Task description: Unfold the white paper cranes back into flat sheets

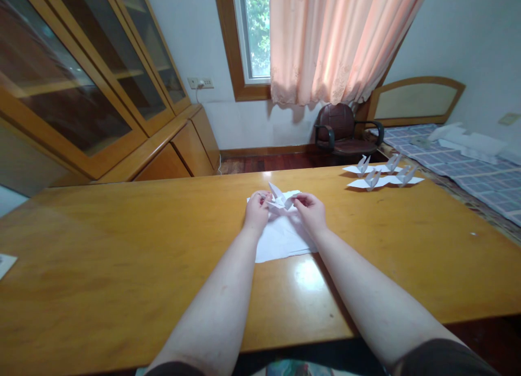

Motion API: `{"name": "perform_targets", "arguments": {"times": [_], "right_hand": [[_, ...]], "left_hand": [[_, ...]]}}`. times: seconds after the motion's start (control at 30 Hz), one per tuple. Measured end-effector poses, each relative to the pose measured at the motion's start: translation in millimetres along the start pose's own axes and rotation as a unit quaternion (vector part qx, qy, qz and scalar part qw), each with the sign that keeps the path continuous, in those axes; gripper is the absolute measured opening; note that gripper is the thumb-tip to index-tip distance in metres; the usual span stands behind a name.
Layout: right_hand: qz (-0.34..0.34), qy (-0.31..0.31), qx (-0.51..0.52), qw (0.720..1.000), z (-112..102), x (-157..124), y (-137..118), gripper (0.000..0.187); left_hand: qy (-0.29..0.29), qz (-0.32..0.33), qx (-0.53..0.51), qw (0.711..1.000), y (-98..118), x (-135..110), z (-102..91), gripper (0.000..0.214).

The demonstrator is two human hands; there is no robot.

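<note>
A white folded paper crane (280,200) is held between my two hands over the middle of the table. My left hand (257,209) pinches its left side, with fingers closed. On the other side, my right hand (311,209) has thumb and fingertips closed on the crane's right part. One pointed tip of the paper sticks up between the hands. Beneath lies a white sheet or cloth (280,243), flat on the wood; its exact material is hard to tell.
Several finished paper cranes (372,178) stand grouped at the table's (122,273) far right. Behind is a brown armchair (341,127), with a bed (431,142) to the right. A glass-fronted cabinet (93,142) borders the left. A white item (6,265) lies at the left edge.
</note>
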State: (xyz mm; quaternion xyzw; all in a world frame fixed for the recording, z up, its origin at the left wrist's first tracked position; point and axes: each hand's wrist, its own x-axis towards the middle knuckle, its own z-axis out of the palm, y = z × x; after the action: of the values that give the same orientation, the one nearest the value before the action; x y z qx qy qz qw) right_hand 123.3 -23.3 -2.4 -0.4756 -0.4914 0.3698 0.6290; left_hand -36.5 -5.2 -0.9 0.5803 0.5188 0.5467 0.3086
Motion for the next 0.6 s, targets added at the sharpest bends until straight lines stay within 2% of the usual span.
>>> {"name": "perform_targets", "arguments": {"times": [0.07, 0.17, 0.3, 0.5, 0.6], "right_hand": [[0.007, 0.02, 0.035, 0.999, 0.6, 2.3, -1.3, 0.014], [0.053, 0.034, 0.125, 0.99, 1.7, 6.5, -1.9, 0.018], [0.122, 0.011, 0.238, 0.964, 1.3, 10.1, -0.6, 0.022], [0.162, -0.007, 0.241, 0.957, -1.8, 9.0, -2.2, 0.031], [0.134, -0.025, 0.201, 0.97, 0.0, 5.6, -5.7, 0.042]], "left_hand": [[0.014, -0.049, -0.039, 0.998, -2.8, 0.7, 1.3, 0.02], [0.019, -0.109, -0.119, 0.987, -4.6, 2.0, 2.9, 0.023], [-0.012, -0.188, -0.245, 0.951, -3.3, 4.0, 4.9, 0.027], [-0.023, -0.19, -0.305, 0.933, -6.4, 7.2, 5.7, 0.031], [-0.034, -0.159, -0.301, 0.94, -6.4, 6.6, 4.7, 0.033]]}}
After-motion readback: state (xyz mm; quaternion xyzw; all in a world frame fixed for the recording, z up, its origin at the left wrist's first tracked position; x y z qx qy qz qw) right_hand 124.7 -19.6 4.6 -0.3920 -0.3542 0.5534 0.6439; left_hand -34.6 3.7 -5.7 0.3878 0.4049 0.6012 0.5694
